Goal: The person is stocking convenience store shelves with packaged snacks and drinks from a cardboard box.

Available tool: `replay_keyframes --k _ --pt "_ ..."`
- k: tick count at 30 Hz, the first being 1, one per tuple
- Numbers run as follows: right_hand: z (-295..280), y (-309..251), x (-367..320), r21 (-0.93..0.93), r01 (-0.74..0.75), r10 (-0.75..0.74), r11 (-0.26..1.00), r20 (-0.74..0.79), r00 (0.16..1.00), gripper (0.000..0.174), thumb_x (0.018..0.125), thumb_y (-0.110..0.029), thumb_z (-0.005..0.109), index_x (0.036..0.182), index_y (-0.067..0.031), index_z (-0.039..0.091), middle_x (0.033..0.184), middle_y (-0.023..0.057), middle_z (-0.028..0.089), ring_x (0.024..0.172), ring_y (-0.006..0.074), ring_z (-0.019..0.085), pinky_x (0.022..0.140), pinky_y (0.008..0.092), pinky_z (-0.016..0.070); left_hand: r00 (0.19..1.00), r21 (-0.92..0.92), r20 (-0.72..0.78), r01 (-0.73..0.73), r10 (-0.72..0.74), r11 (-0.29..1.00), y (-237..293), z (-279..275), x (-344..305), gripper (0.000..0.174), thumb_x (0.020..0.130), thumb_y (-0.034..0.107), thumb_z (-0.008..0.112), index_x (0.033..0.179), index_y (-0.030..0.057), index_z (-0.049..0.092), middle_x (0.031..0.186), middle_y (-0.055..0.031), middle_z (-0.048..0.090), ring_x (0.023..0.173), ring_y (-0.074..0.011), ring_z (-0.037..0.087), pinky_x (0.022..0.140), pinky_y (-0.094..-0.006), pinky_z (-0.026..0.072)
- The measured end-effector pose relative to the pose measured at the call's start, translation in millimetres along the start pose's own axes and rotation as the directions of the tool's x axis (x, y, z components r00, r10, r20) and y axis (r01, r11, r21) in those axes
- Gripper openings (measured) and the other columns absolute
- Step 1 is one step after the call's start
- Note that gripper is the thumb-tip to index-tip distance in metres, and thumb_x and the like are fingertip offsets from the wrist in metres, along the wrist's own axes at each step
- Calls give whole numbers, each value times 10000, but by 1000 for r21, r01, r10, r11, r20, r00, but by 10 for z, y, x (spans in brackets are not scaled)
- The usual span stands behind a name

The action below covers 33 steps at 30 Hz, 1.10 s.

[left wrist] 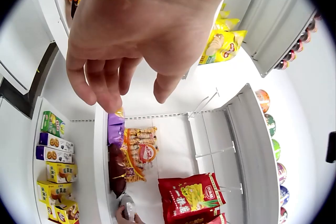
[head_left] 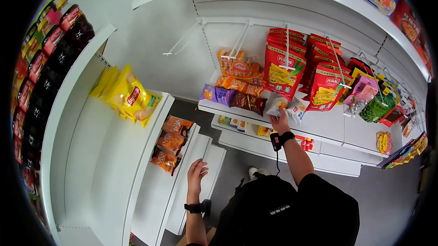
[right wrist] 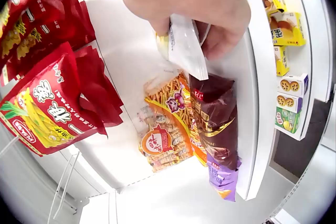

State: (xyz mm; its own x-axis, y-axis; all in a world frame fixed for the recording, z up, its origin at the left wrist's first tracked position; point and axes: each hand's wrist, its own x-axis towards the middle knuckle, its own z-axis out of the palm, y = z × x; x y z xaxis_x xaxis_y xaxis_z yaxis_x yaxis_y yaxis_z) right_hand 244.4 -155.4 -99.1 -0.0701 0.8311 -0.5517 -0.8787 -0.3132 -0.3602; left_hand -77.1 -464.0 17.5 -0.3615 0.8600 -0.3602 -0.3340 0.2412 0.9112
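Note:
My right hand (head_left: 280,122) is at the front of the middle back shelf, its fingers pinching a small white packet (right wrist: 186,48). In the right wrist view a brown snack bag (right wrist: 216,121) lies just past that packet, with a purple bag (right wrist: 223,176) beyond it. Orange snack packs (right wrist: 170,124) lie beside the brown bag. Another white packet (head_left: 297,111) sits right of my hand in the head view. My left hand (head_left: 196,175) hangs in the air by the lower left shelves, holding nothing, fingers loosely bent. The left wrist view shows this hand (left wrist: 142,29) from behind.
Red snack bags (head_left: 284,70) hang on hooks (head_left: 287,49) above the right hand. Yellow chip bags (head_left: 132,97) and orange bags (head_left: 171,141) stand on the left shelves. Dark bottles (head_left: 54,77) line the far left. Small boxes (left wrist: 58,171) fill the lower back shelf.

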Motion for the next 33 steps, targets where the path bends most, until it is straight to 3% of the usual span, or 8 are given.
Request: replay_keyframes --k 6,12,15,18,21,24,27,33 --pt "-100 -6 470 -120 -43 40 992 -24 999 381 827 -410 633 1111 -186 515 1036 37 564 942 230 566 811 394 497 1000 4 -28 7 -7 1000 23 68 50 458 896 288 559 1241 1 465 1027 -76 602 842 -136 575 749 -258 464" --pt "93 -112 356 -296 -99 77 950 -83 994 417 828 -433 631 1120 -166 498 1022 91 581 964 258 571 828 393 509 998 3 -33 44 -44 999 11 74 116 433 901 252 546 1242 -5 470 1027 -72 610 866 -133 578 760 -250 467" --pt "214 -170 215 -369 -126 109 921 -66 992 577 795 -522 633 1153 -97 476 1051 140 574 977 275 574 823 385 512 998 12 -29 48 -47 999 16 70 126 447 899 268 550 1246 -1 466 1030 -72 607 865 -137 577 761 -256 466" --pt "261 -259 181 -410 -323 276 853 -173 946 790 743 -618 629 1190 1 426 1111 192 549 992 291 576 843 392 505 999 16 -19 34 -34 999 17 21 120 466 899 300 554 1251 10 462 1034 -72 603 861 -141 573 760 -266 465" --pt "294 -246 24 -461 -293 249 838 -155 956 927 708 -671 619 1203 76 379 1134 208 540 980 301 583 854 409 498 999 12 -21 31 -30 999 14 -39 86 464 900 299 552 1251 9 462 1035 -74 603 863 -141 573 761 -266 465" --pt "224 -198 -36 -363 -326 312 873 -98 945 850 762 -607 615 1255 36 360 1156 201 537 1018 309 565 878 404 483 999 21 -24 38 -38 999 9 -122 14 464 899 300 552 1248 7 463 1034 -74 603 867 -140 574 761 -264 464" --pt "184 -128 -117 -360 -241 273 901 39 961 723 837 -502 588 1299 -7 332 1199 167 525 1065 306 537 898 395 469 998 14 -28 55 -54 998 -27 -213 -78 451 898 284 550 1242 3 468 1026 -69 608 866 -137 576 762 -259 463" --pt "374 -175 -117 -343 -139 163 929 40 986 614 891 -390 553 1350 -79 288 1297 124 464 1100 284 516 880 388 459 997 30 -46 67 -66 997 -84 -379 -353 454 900 292 548 1244 8 467 1031 -70 603 865 -139 575 759 -258 462"
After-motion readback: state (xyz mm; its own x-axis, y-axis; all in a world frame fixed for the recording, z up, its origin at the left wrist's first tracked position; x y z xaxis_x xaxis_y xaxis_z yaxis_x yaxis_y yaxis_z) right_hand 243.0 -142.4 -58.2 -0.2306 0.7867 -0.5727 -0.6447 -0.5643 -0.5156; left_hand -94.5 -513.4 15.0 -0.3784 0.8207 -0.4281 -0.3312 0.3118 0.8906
